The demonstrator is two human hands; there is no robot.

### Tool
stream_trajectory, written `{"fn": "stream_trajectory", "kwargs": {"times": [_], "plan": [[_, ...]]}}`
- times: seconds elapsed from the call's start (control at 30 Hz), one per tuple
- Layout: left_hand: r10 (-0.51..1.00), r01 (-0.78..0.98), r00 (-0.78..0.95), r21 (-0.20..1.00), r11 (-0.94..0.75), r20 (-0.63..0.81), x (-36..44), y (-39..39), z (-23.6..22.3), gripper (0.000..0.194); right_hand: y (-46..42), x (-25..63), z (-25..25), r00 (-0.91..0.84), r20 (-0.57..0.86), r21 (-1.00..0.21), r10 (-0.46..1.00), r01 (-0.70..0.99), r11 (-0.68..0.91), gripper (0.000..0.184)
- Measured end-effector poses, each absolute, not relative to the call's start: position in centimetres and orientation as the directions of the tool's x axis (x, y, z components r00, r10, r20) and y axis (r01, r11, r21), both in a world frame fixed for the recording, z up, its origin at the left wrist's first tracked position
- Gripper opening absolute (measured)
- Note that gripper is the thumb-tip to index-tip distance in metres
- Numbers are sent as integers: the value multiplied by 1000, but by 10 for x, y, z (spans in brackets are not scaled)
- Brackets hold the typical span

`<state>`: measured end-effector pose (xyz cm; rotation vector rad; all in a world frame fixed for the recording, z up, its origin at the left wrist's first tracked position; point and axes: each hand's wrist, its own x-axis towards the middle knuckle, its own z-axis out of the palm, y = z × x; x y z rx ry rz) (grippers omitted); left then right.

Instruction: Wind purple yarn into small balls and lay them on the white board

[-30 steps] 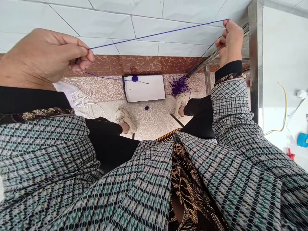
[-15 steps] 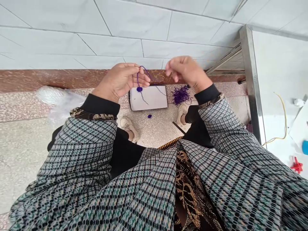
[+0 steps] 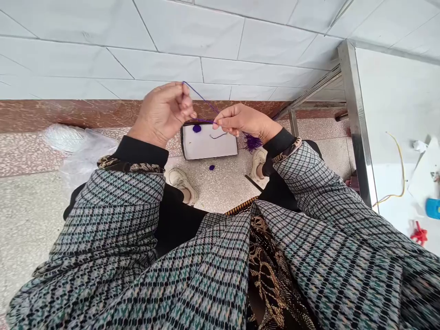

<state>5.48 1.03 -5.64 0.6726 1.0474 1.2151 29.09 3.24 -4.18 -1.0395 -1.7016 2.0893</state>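
A thin purple cord [image 3: 202, 99] runs in a loop between my hands, above the floor. My left hand [image 3: 165, 107] pinches the loop's upper end between thumb and fingertips. Thumb and forefinger of my right hand [image 3: 242, 120] are closed on the cord where its strands meet. A loose tail hangs below my right fingertips, over a shallow white box [image 3: 206, 149] on the floor. One small purple piece [image 3: 196, 129] shows at the box's upper left. Another dark purple piece [image 3: 211, 167] lies on the floor in front of the box.
A heap of purple cords [image 3: 252, 142] lies right of the box, partly behind my right hand. At left is a white bundle [image 3: 65, 136] with clear plastic [image 3: 80, 156]. A metal-framed white table [image 3: 378, 114] stands at right, bearing a yellow cord [image 3: 402, 169] and a red item [image 3: 418, 233].
My right hand has moved left and down and taken hold of the cord. My left hand has shifted slightly left and up, and the cord is now stretched between them.
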Motion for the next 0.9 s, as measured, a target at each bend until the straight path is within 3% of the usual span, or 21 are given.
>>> {"fn": "stream_trajectory", "kwargs": {"times": [0.2,0.43,0.6,0.77,0.83,0.9], "plan": [[879,-444,-294,868,223,-376,3,27,-64,19,37,317,-23,-693,-388,-921,608,316,-228,24],[829,-324,-421,915,242,-368,-25,37,-90,25,31,343,18,-535,-541,-839,649,391,-377,40],[849,-302,-324,896,326,-418,-12,39,-107,9,34,361,26,-580,-454,-891,677,275,-361,29],[909,-241,-147,905,350,-391,1,36,-134,9,29,376,32,-462,-458,-884,759,326,-334,41],[934,-249,-59,911,329,-353,11,25,-151,15,30,387,34,-442,-339,-940,831,207,-273,43],[923,-84,62,920,384,-379,26,6,-174,29,37,403,36,-374,-175,-984,911,47,-169,45]]}}
